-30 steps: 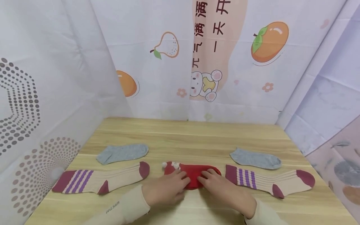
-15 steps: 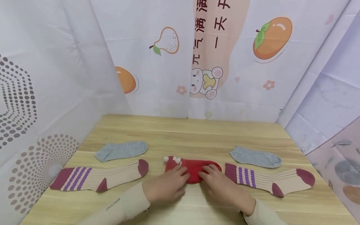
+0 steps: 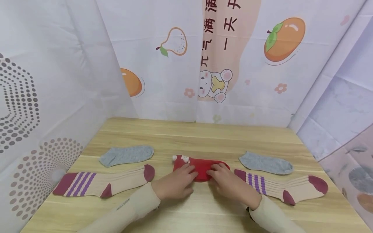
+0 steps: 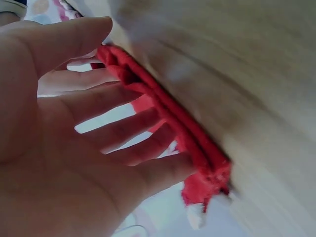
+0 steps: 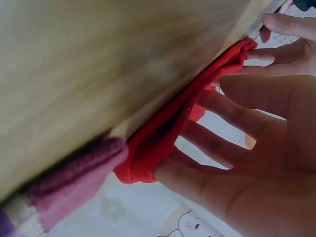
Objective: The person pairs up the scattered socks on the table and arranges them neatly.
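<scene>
A red sock [image 3: 201, 169], with a white figure and pompom at its left end, lies flat at the middle of the table in the head view. My left hand [image 3: 176, 182] rests fingertips on its left half. On its right half are the fingertips of my right hand [image 3: 226, 182]. The left wrist view has the left hand's fingers [image 4: 143, 126] nearly straight against the layered red fabric [image 4: 163, 106], thumb off it. Seen from the right wrist, the fingers [image 5: 212, 140] also reach out extended onto the sock [image 5: 158, 140], thumb apart from it.
Grey ankle socks lie at back left [image 3: 126, 156] and back right [image 3: 266, 162]. Nearer are cream socks with maroon ends and purple stripes, left [image 3: 125, 184] and right [image 3: 303, 189]. The right one's cuff is close to the red sock. Printed curtains [image 3: 163, 84] surround the wooden table [image 3: 186, 213].
Both hands and the red sock have moved away from the person, toward the back of the table. The head view has shifted slightly. The other socks have stayed in place.
</scene>
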Demonstrator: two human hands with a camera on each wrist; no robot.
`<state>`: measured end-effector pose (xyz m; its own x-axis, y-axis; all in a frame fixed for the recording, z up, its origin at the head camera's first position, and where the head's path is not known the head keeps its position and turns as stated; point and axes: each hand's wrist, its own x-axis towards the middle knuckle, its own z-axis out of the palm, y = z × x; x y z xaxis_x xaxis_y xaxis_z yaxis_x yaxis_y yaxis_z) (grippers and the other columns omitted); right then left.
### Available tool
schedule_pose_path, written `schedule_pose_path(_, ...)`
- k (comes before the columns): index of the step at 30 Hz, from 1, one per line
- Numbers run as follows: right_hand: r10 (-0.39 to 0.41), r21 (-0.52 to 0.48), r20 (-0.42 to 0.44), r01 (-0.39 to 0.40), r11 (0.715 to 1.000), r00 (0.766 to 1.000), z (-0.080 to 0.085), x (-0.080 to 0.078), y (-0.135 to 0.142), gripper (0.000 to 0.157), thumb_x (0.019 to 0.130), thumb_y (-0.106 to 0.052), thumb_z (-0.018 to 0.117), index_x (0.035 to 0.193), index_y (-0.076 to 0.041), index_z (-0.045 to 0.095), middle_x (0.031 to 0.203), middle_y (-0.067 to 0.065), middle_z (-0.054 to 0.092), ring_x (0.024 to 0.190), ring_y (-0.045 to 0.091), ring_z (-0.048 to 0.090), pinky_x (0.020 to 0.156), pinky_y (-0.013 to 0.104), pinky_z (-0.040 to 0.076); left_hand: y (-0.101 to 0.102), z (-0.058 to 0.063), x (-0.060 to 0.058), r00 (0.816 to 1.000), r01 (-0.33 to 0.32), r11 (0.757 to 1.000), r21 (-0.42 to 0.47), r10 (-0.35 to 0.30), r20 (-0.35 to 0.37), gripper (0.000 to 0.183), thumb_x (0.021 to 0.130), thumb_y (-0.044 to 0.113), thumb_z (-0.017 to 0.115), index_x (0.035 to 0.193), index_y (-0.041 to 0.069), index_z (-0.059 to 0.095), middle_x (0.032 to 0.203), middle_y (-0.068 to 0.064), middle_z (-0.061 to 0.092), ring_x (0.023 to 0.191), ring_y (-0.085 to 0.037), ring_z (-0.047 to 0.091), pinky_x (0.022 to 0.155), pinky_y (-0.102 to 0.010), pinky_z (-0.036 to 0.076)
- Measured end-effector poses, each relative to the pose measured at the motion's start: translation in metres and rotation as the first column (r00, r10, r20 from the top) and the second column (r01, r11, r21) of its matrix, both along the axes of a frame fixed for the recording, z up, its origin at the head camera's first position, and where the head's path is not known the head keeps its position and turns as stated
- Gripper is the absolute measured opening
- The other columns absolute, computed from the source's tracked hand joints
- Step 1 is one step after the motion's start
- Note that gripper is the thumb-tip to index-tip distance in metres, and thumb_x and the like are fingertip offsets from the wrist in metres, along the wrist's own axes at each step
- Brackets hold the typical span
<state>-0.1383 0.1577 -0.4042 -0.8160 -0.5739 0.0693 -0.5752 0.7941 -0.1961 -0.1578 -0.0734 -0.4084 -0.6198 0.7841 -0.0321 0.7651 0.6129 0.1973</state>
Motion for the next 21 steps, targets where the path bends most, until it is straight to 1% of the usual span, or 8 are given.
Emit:
schedule_pose_path(4, 0.002, -0.002, 0.003, -0.002, 1.0, 1.0, 0.0, -0.015, -0.003, 0.023, 0.089, -0.008, 0.072, 0.111, -0.003, 0.07, 0.11, 0.012, 0.065, 0.107, 0.033, 0.057, 0.095, 0.049, 0.05, -0.004, 0.001, -0.014, 0.999, -0.025, 1.0, 0.002, 0.025, 0.034, 0.052, 0.09, 0.026, 0.07, 0.136, 0.006, 0.058, 0.144, -0.013, 0.051, 0.135, -0.029, 0.045, 0.108, -0.04, 0.042)
schedule_pose_path(6, 0.002, -0.011, -0.002, -0.002, 1.0, 1.0, 0.0, -0.024, -0.002, 0.017, 0.09, -0.008, 0.072, 0.106, -0.004, 0.071, 0.105, 0.011, 0.065, 0.104, 0.032, 0.058, 0.094, 0.049, 0.05, -0.003, 0.001, -0.021, 0.998, -0.03, 1.0, 0.002, 0.03, 0.052, 0.052, 0.089, 0.027, 0.07, 0.136, 0.008, 0.057, 0.144, -0.012, 0.051, 0.134, -0.027, 0.045, 0.108, -0.039, 0.043)
schedule_pose_path(9, 0.028, -0.019, -0.019, -0.028, 0.999, 0.999, 0.002, -0.038, 0.001, 0.005, 0.091, -0.004, 0.068, 0.096, -0.006, 0.068, 0.093, 0.006, 0.061, 0.091, 0.026, 0.057, 0.085, 0.044, 0.051, 0.0, 0.001, -0.03, 0.997, -0.045, 0.999, 0.003, 0.045, 0.064, 0.054, 0.088, 0.028, 0.071, 0.137, 0.01, 0.057, 0.144, -0.009, 0.051, 0.133, -0.025, 0.045, 0.106, -0.038, 0.044)
schedule_pose_path(10, 0.039, -0.021, -0.026, -0.04, 0.999, 0.999, 0.001, -0.043, 0.002, 0.004, 0.091, -0.002, 0.066, 0.093, -0.006, 0.067, 0.088, 0.004, 0.06, 0.087, 0.024, 0.056, 0.082, 0.043, 0.05, 0.002, 0.0, -0.033, 0.997, -0.05, 0.999, 0.009, 0.049, 0.065, 0.054, 0.088, 0.028, 0.071, 0.137, 0.009, 0.057, 0.143, -0.009, 0.051, 0.132, -0.024, 0.046, 0.107, -0.038, 0.044)
schedule_pose_path(13, 0.048, -0.012, -0.035, -0.049, 0.999, 0.998, -0.001, -0.057, 0.004, 0.009, 0.09, 0.0, 0.064, 0.088, -0.009, 0.065, 0.08, -0.002, 0.054, 0.076, 0.017, 0.052, 0.073, 0.036, 0.048, 0.007, -0.002, -0.041, 0.995, -0.078, 0.997, 0.026, 0.076, 0.064, 0.052, 0.087, 0.028, 0.073, 0.134, 0.009, 0.059, 0.138, -0.007, 0.055, 0.126, -0.022, 0.05, 0.105, -0.035, 0.045)
schedule_pose_path(16, 0.017, -0.009, -0.033, -0.017, 1.0, 0.999, -0.004, -0.065, 0.005, 0.01, 0.088, -0.001, 0.066, 0.088, -0.011, 0.066, 0.079, -0.004, 0.055, 0.076, 0.017, 0.052, 0.073, 0.035, 0.049, 0.013, -0.002, -0.046, 0.993, -0.1, 0.994, 0.041, 0.098, 0.067, 0.049, 0.088, 0.028, 0.071, 0.132, 0.008, 0.06, 0.134, -0.006, 0.058, 0.121, -0.02, 0.051, 0.105, -0.034, 0.045)
schedule_pose_path(18, -0.008, -0.015, -0.015, 0.008, 1.0, 1.0, -0.004, -0.068, 0.006, 0.011, 0.087, 0.0, 0.066, 0.088, -0.012, 0.066, 0.081, -0.003, 0.057, 0.078, 0.017, 0.054, 0.074, 0.036, 0.049, 0.016, -0.001, -0.049, 0.989, -0.126, 0.991, 0.047, 0.122, 0.077, 0.047, 0.089, 0.027, 0.07, 0.131, 0.008, 0.061, 0.131, -0.005, 0.059, 0.119, -0.019, 0.052, 0.104, -0.034, 0.046)
schedule_pose_path(21, -0.006, -0.041, -0.011, 0.006, 0.999, 1.0, -0.005, -0.078, 0.007, 0.016, 0.084, 0.005, 0.065, 0.087, -0.01, 0.067, 0.082, -0.001, 0.06, 0.078, 0.018, 0.055, 0.075, 0.037, 0.05, 0.021, 0.001, -0.057, 0.983, -0.164, 0.985, 0.058, 0.159, 0.092, 0.042, 0.089, 0.025, 0.069, 0.127, 0.009, 0.062, 0.124, -0.003, 0.061, 0.111, -0.017, 0.055, 0.101, -0.034, 0.047)
